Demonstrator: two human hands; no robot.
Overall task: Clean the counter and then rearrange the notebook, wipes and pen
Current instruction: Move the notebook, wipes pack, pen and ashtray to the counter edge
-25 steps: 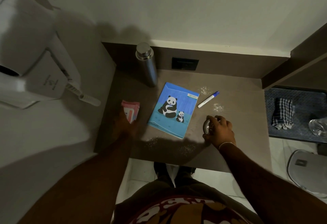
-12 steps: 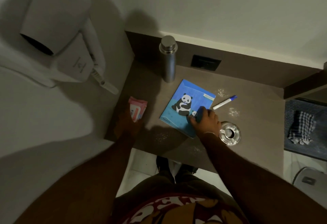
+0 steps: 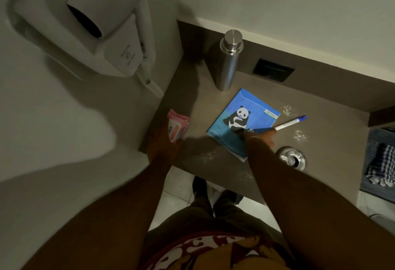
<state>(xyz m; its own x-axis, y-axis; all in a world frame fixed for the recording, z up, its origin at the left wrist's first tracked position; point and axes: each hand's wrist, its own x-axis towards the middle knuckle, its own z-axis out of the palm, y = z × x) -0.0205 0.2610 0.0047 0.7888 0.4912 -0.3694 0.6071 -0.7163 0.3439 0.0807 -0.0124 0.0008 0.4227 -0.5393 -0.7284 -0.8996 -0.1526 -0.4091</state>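
Observation:
A blue notebook (image 3: 250, 112) with a panda on its cover lies in the middle of the brown counter (image 3: 333, 141). My right hand (image 3: 259, 136) grips its near right edge, fingers over the cover. A white pen (image 3: 290, 122) with a blue cap lies just right of the notebook, its tip close to my fingers. A pink wipes pack (image 3: 178, 125) sits at the counter's left edge, and my left hand (image 3: 164, 141) holds its near end. White crumbs (image 3: 300, 135) are scattered on the counter near the pen and along the front edge.
A steel bottle (image 3: 228, 60) stands upright behind the notebook. A metal ashtray (image 3: 291, 159) sits right of my right hand. A black wall socket (image 3: 273, 73) is behind. A white hair dryer (image 3: 102, 30) hangs on the left wall. A checked cloth (image 3: 382, 167) lies far right.
My right hand let go of the ashtray, moved left onto the notebook and took hold of its near edge. My left hand stayed at the wipes pack. The view turned left.

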